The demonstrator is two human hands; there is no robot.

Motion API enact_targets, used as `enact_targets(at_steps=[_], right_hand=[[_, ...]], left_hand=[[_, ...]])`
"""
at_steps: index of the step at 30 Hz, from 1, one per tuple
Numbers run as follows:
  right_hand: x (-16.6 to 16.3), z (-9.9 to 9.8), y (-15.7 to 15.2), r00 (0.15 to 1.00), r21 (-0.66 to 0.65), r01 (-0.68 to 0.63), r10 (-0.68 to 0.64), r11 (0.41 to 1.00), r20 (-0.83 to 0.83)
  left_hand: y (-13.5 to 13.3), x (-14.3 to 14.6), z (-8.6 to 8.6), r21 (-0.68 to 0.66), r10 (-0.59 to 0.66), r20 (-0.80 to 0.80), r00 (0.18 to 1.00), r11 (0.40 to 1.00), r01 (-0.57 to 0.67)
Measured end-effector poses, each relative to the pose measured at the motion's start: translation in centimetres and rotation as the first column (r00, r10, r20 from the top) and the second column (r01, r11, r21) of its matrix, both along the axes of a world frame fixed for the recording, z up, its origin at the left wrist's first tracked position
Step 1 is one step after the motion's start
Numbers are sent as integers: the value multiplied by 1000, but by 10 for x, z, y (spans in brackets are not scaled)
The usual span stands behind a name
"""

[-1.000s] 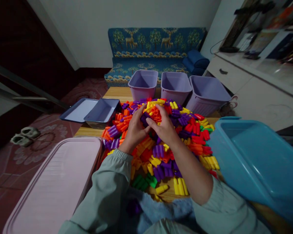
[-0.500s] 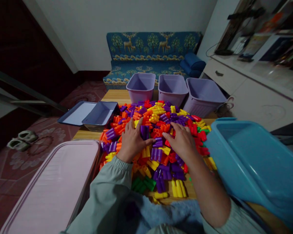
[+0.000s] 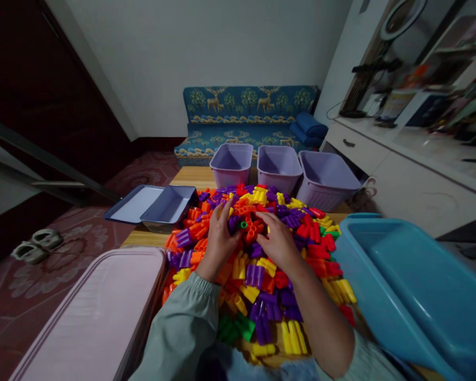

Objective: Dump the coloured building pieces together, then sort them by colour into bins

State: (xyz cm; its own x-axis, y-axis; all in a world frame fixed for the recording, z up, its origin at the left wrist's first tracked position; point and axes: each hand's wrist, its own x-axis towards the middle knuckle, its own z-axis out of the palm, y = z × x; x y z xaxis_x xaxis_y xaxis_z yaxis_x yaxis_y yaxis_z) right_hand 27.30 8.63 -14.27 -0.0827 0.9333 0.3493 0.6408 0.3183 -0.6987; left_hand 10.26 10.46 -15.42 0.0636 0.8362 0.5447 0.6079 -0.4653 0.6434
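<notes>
A heap of plastic connector blocks (image 3: 255, 275) in purple, orange, yellow, red and green covers the middle of the wooden table. My left hand (image 3: 220, 241) reaches into its left side, fingers curved and thumb apart. Opposite it, my right hand (image 3: 281, 241) is bent inward over the pile, its thumb and fingers spread. Between the two palms lie orange blocks (image 3: 252, 228) with round hollow ends, and a green block end (image 3: 243, 225) beside them. Both hands touch the heap; neither visibly grips a block, though some fingertips are hidden among the pieces.
Three purple bins (image 3: 280, 165) stand behind the heap. To the left are a dark blue box (image 3: 170, 207) with its lid (image 3: 133, 203) and a pink-lidded container (image 3: 91, 312). A large blue tub (image 3: 416, 286) flanks the right. A patterned sofa (image 3: 241, 129) stands beyond.
Both hands have moved a little farther into the heap and closer together, fingers curling more around the orange blocks. The camera has tilted up, so the scene sits lower.
</notes>
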Motion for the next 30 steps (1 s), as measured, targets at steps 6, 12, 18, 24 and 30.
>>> enact_targets(at_steps=[6, 12, 18, 24, 30], right_hand=[[8, 2, 15, 991, 62, 131, -131, 989, -3], [17, -11, 22, 978, 107, 190, -178, 976, -112], [10, -5, 18, 991, 101, 120, -113, 988, -68], [-1, 1, 10, 997, 81, 19, -26, 997, 75], [-3, -3, 9, 987, 30, -22, 17, 999, 159]], left_hand=[[28, -2, 10, 41, 107, 39, 993, 993, -109], [25, -3, 6, 121, 214, 220, 952, 962, -244], [15, 1, 12, -5, 24, 34, 999, 1000, -24], [10, 3, 13, -133, -101, -319, 942, 989, 61], [8, 7, 12, -214, -168, -290, 942, 971, 108]])
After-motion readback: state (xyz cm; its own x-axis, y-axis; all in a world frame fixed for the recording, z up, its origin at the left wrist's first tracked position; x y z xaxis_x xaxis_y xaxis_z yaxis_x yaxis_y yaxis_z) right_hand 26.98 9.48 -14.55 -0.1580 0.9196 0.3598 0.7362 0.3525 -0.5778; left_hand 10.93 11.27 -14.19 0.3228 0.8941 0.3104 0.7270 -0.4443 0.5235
